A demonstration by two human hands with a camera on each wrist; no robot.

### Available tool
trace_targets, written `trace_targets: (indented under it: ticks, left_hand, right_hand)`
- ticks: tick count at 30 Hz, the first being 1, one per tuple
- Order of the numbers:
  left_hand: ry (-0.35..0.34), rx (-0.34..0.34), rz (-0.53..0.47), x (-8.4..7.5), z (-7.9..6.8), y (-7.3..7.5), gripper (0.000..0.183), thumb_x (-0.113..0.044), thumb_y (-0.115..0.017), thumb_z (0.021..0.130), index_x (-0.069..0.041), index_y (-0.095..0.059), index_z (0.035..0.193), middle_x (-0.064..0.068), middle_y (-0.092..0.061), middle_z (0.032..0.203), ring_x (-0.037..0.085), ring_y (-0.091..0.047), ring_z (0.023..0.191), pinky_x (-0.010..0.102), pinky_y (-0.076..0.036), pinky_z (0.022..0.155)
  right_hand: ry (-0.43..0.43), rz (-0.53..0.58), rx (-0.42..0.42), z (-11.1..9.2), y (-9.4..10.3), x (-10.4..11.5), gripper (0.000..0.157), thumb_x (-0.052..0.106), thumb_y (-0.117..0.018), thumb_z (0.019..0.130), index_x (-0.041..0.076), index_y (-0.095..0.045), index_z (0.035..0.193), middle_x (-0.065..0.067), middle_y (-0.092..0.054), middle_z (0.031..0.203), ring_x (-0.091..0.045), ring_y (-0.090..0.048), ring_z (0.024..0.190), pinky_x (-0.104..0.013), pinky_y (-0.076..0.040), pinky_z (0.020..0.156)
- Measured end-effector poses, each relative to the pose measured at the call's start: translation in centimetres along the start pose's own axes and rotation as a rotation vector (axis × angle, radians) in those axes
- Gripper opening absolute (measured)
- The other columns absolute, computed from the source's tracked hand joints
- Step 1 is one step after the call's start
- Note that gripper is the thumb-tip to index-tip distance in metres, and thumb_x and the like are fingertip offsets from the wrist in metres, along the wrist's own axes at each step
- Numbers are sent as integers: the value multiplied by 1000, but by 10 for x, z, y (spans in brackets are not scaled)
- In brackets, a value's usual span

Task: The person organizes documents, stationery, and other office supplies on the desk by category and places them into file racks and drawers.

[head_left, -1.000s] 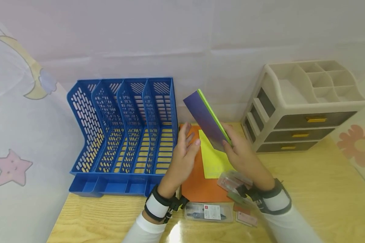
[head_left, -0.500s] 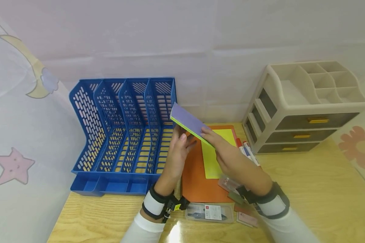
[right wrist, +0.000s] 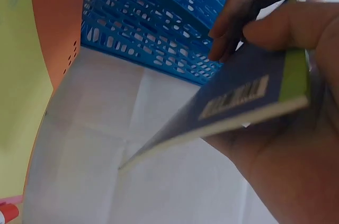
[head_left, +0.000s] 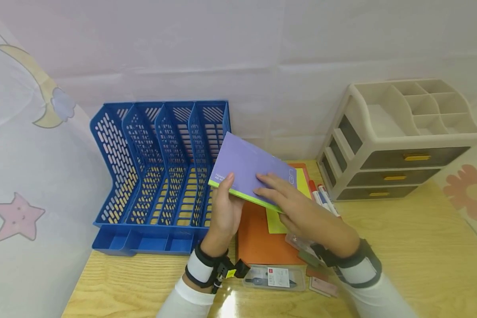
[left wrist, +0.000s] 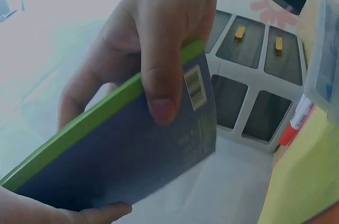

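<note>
A purple notebook (head_left: 242,161) with a green spine is held tilted above the table by both hands. My left hand (head_left: 227,212) grips its lower left edge, thumb on the cover and fingers underneath. On the right, my right hand (head_left: 302,210) pinches the notebook, its fingers spread over the cover. In the left wrist view the right thumb (left wrist: 161,83) presses the back cover beside a barcode (left wrist: 196,89). The right wrist view shows the barcode side too, with the left fingers partly hidden behind the notebook.
A blue file rack (head_left: 159,176) stands at left, a beige drawer organizer (head_left: 417,140) at right. Below the hands lie an orange folder (head_left: 262,247), a yellow sheet (head_left: 276,224), red-capped markers (head_left: 327,201), a clear case (head_left: 274,278) and a pink-and-white block (head_left: 323,286).
The notebook has swung left and turned its purple cover upward. My left hand, empty and beside it a second ago, now grips its lower edge; the right hand has rolled over onto the cover.
</note>
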State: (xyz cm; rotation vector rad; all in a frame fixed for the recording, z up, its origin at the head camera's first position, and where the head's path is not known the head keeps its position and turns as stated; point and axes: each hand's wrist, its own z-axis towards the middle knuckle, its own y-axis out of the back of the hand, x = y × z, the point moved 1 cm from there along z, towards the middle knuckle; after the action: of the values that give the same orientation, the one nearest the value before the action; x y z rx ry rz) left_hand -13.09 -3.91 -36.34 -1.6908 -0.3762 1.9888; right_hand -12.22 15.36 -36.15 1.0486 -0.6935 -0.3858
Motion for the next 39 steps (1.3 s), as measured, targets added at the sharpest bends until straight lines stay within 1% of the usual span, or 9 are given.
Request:
trace_targets:
  ticks: [5, 9, 14, 19, 22, 26, 31, 36, 39]
  left_hand:
    - [21, -93, -46, -3, -2, -3, 54, -20, -35, 110, -5, -18, 159, 21, -29, 161, 39, -34, 151, 53, -34, 120]
    - [23, -107, -62, -5, -3, -4, 53, -16, -33, 112, -5, -15, 160, 20, -27, 163, 39, -31, 153, 53, -34, 120]
    - [-19, -129, -63, -8, -3, -5, 50, -10, -29, 112, -2, -17, 160, 21, -27, 164, 39, -30, 154, 53, -32, 121]
    - [-39, -182, -45, -13, -4, -6, 49, -5, -32, 110, 0, -22, 158, 21, -33, 161, 37, -35, 152, 53, -34, 121]
    - [-31, -197, -18, -18, -4, -6, 48, -5, -35, 110, 0, -26, 156, 21, -37, 158, 35, -40, 149, 52, -38, 120]
    - [-23, -211, 33, -27, -6, -4, 46, -5, -38, 109, 0, -32, 154, 21, -43, 153, 33, -48, 142, 51, -43, 116]
    - [-49, -199, 114, -43, -11, 0, 44, -5, -40, 109, -1, -36, 152, 17, -49, 146, 27, -54, 133, 47, -50, 111]
    - [-107, -162, 121, -62, -18, 7, 40, -5, -40, 108, 0, -41, 148, 7, -57, 132, 20, -61, 121, 36, -57, 102]
    - [-143, -122, 113, -71, -22, 12, 38, -6, -43, 107, -2, -46, 145, 3, -61, 127, 18, -65, 118, 35, -59, 98]
  right_hand:
    - [-9, 66, 82, 1, 0, 6, 73, -6, -65, 92, 19, -43, 157, -5, -29, 170, -36, -29, 156, -57, -39, 117]
    - [-18, 81, 104, 0, -2, 8, 74, -2, -67, 93, 21, -40, 159, -1, -26, 171, -35, -25, 158, -57, -34, 120]
    - [-47, 97, 115, 0, -3, 10, 82, 9, -76, 92, 22, -34, 162, 1, -22, 173, -33, -21, 159, -57, -31, 122]
    - [-96, 76, 86, 1, -2, 6, 94, 21, -82, 89, 19, -25, 164, -3, -19, 173, -33, -25, 158, -54, -36, 119]
    - [-116, 55, 41, -1, 3, -1, 92, 17, -81, 88, 13, -27, 162, -9, -20, 173, -36, -27, 156, -55, -39, 117]
    - [-171, 40, 22, -5, 12, -14, 84, 13, -76, 91, 6, -30, 160, -14, -20, 172, -39, -28, 155, -60, -39, 117]
    - [-246, 34, 22, -10, 23, -25, 75, 11, -71, 94, 5, -34, 158, -16, -21, 171, -45, -31, 152, -66, -37, 115]
    - [-261, -4, 7, -12, 30, -32, 72, 9, -71, 93, 0, -37, 155, -22, -23, 169, -47, -31, 151, -67, -35, 116]
    - [-257, -51, -16, -13, 30, -37, 71, 8, -73, 91, -2, -40, 153, -25, -29, 165, -49, -33, 149, -68, -35, 115]
